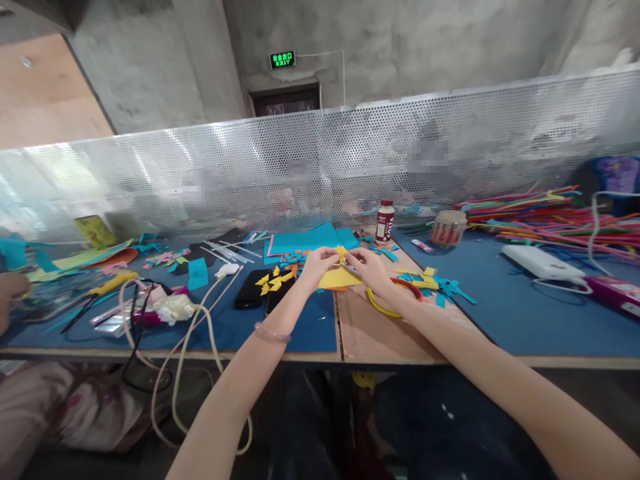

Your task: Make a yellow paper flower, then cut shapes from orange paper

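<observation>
In the head view, my left hand (319, 264) pinches a small yellow paper cutout (341, 251) between its fingertips. From the other side, my right hand (373, 268) closes its fingers on the same cutout, and the two hands nearly meet. Beneath them lies a flat yellow paper sheet (340, 279). Round handles in yellow and red, like those of scissors (384, 308), show under and beside my right wrist; whether the fingers touch the tool is hidden. Several yellow paper pieces (275, 281) rest on a black phone (249, 291) left of my left hand.
Blue paper sheets (305, 239) and a dark red bottle (385, 221) stand behind my hands. Blue strips (453, 289) lie to the right, near a white power bank (543, 264) and colourful pipe cleaners (530, 217). Cables (187, 340) hang over the left edge. A perforated metal screen (350, 153) closes the back.
</observation>
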Tool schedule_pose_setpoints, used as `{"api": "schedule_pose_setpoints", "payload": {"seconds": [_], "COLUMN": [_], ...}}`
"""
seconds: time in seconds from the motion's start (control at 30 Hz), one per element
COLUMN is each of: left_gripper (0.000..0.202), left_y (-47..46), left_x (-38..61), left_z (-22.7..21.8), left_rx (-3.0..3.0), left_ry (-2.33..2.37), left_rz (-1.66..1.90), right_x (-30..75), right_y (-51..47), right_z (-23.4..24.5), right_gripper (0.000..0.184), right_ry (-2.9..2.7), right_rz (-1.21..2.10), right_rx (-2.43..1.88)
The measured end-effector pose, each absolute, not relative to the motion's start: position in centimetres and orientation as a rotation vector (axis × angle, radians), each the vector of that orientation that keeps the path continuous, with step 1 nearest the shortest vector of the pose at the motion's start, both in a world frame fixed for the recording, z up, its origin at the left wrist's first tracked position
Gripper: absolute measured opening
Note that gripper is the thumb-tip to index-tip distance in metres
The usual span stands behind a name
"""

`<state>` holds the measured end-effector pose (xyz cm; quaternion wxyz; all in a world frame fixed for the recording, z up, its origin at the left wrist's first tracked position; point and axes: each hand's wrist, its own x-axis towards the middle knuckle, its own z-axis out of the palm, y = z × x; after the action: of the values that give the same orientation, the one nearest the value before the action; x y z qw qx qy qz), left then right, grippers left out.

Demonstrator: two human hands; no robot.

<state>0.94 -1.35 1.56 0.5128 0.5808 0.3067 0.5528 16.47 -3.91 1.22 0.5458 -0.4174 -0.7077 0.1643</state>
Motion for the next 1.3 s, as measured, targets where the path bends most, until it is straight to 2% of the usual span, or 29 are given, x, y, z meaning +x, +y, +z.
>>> {"api": "schedule_pose_setpoints", "payload": {"seconds": [0.3, 0.6, 0.7, 0.87, 0.97, 1.1, 1.3], "left_gripper": [0.027, 0.024, 0.021, 0.021, 0.022, 0.021, 0.019], "left_y": [-1.4, -1.7, -1.8, -1.5, -1.4, -1.4, -1.8], "left_x": [1.1, 1.4, 1.1, 0.3, 0.2, 0.1, -0.3], "left_z": [1.4, 1.5, 1.9, 2.2, 2.1, 2.1, 2.6], "left_rx": [1.413, 1.486, 1.478, 1.522, 1.572, 1.638, 1.748], "left_ry": [0.717, 0.757, 0.792, 0.771, 0.728, 0.696, 0.694], "left_rz": [1.306, 1.382, 1.412, 1.357, 1.302, 1.245, 1.175], "right_x": [16.1, 15.7, 15.5, 16.6, 17.4, 17.8, 17.6], "right_y": [-3.8, -4.5, -4.5, -3.6, -2.8, -2.5, -3.0], "right_z": [0.7, 0.4, 0.6, 0.8, 0.3, -0.1, 0.3], "right_gripper": [0.021, 0.018, 0.018, 0.035, 0.039, 0.037, 0.034], "right_ry": [-1.622, -1.671, -1.673, -1.635, -1.599, -1.555, -1.538], "right_rz": [0.290, -0.083, 0.156, 0.587, 0.793, 0.950, 1.013], "right_rx": [-0.991, -1.002, -0.972, -0.962, -0.935, -0.889, -0.868]}}
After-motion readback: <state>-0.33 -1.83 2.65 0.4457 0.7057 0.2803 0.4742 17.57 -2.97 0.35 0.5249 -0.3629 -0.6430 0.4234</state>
